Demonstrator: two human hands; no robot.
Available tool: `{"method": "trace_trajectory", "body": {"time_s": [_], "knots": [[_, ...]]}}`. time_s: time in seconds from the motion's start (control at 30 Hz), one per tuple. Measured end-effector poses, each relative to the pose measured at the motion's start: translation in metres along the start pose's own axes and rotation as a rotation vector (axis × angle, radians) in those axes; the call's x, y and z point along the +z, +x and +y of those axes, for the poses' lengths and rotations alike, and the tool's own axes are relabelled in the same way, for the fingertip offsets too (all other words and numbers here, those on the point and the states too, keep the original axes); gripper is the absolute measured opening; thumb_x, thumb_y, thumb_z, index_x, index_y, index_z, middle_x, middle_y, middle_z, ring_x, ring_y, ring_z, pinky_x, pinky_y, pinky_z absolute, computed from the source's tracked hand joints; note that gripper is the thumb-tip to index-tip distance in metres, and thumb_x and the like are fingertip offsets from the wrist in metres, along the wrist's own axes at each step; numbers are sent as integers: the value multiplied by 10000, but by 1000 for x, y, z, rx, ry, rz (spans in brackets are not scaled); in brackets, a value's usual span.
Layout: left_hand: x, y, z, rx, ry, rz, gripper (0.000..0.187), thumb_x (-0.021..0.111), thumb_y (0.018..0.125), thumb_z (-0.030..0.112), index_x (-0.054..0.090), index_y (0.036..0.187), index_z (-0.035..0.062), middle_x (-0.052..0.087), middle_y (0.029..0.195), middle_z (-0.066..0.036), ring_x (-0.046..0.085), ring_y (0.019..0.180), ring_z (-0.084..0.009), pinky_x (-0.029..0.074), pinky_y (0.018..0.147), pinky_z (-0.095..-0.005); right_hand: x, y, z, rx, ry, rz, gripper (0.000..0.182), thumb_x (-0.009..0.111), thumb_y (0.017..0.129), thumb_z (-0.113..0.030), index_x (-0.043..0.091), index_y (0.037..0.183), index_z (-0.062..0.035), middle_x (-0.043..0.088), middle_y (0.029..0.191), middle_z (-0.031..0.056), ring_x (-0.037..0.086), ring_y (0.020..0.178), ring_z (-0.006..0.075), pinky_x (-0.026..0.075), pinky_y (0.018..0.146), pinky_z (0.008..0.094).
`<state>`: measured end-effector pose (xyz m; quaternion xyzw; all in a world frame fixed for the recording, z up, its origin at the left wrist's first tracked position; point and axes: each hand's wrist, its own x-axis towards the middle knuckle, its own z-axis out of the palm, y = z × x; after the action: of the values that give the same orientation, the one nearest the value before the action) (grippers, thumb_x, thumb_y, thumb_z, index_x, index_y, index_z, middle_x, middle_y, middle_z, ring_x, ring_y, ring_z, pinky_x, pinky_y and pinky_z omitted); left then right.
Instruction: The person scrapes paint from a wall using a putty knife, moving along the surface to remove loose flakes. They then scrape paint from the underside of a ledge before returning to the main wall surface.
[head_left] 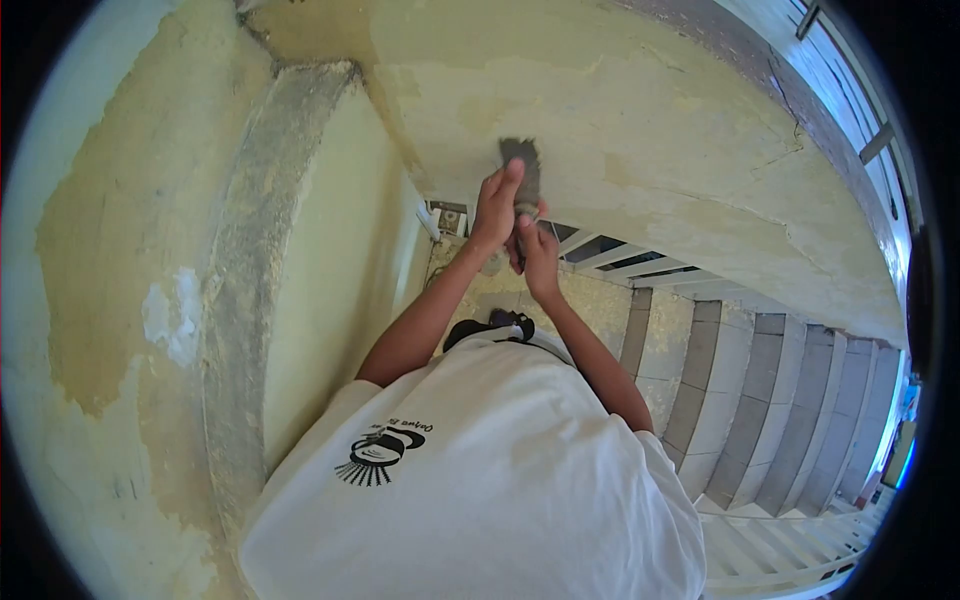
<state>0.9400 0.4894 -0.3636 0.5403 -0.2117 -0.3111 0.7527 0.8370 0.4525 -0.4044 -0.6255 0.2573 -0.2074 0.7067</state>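
Both my arms reach out from my white T-shirt to a yellow wall (640, 130) with patchy, scraped paint. My left hand (495, 208) and my right hand (540, 258) are closed together around the handle of a scraper (522, 165). Its dark grey flat blade sticks out above my fingers and lies against the wall surface. The left hand sits higher, with a finger stretched along the blade's back; the right hand grips just below it. The handle itself is mostly hidden by the fingers.
A bare grey concrete strip (250, 260) runs down the wall at left, beside peeled patches (90, 250). Tiled stairs (760, 400) with grey and white steps descend at right, with a white railing (770, 560) at lower right. Window bars (870, 110) show at upper right.
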Motion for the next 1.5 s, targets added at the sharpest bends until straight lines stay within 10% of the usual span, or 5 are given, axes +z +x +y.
{"method": "trace_trajectory", "body": {"time_s": [1.23,1.5], "knots": [[-43,-4,4,-63,-54,47,506,405,902,537,504,783,55,543,611,-32,551,520,-112,442,506,-239,44,2,20,51,142,-60,338,421,958,-317,470,740,-63,423,537,-28,365,420,49,281,372,211],[-44,-2,-25,-56,-366,128,538,358,913,530,501,768,32,530,573,-82,554,496,-192,474,520,-301,27,0,-11,-138,-430,-13,430,505,917,-202,433,1298,-16,460,606,-14,395,511,50,343,469,210]]}}
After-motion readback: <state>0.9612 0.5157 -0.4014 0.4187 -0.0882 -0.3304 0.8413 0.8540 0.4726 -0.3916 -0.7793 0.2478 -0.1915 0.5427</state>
